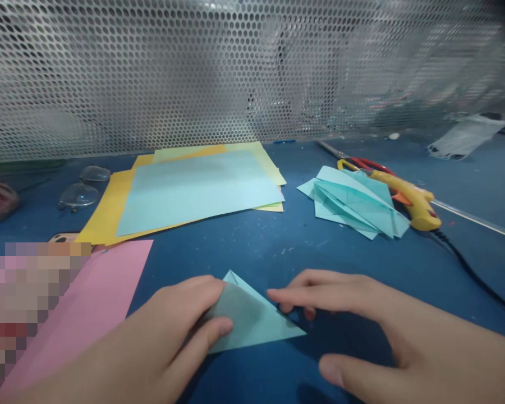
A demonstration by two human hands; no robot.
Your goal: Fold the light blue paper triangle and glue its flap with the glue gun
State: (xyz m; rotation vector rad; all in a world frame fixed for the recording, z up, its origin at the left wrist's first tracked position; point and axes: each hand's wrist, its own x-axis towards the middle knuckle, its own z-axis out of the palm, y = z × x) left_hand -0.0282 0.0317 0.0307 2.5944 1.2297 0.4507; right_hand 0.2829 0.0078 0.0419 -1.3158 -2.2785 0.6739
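Note:
A folded light-blue sheet of paper lies on the blue table in front of me, its pointed corner turned to the right. My left hand grips its left side, with the thumb on top and the other fingers behind the edge. Just right of the paper, my right hand hovers with thumb and index finger spread. The right index fingertip is close to the slanting edge; whether it touches I cannot tell.
Behind lie a stack of coloured sheets and eyeglasses. Folded blue-green paper pieces sit at right, beside a yellow glue gun with a black cord and scissors. A pink sheet is at left. A perforated metal panel stands behind.

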